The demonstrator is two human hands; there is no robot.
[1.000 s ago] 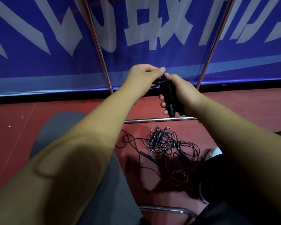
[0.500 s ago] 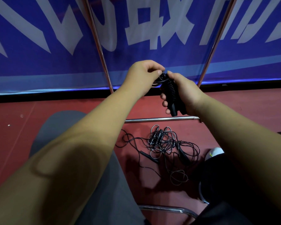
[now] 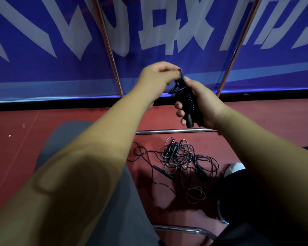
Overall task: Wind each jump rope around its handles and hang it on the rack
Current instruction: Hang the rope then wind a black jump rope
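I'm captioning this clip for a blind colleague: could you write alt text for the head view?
A person's right hand grips black jump-rope handles wound with cord, while the left hand pinches the cord at their top. Tangled ropes lie on the red floor below, before a blue banner.

Wound jump rope [image 3: 190, 102]: black handles, plastic look, smooth, matt; wrapped cord thin, slight gloss.
Loose jump ropes [image 3: 183, 157] on floor: thin black cord, coated look, faint sheen on loops; handles dark, matt.
Rack tubes [image 3: 110, 55]: polished metal, bright mirror-like highlights.
Floor [image 3: 16, 157]: red, smooth, matt, few light specks.
Banner [image 3: 60, 71]: blue sheet, white print, smooth, low sheen; cloth or vinyl not determinable.
Trousers [image 3: 128, 210]: grey cloth, matt.
Chair tube [image 3: 185, 229]: chromed metal, glossy.
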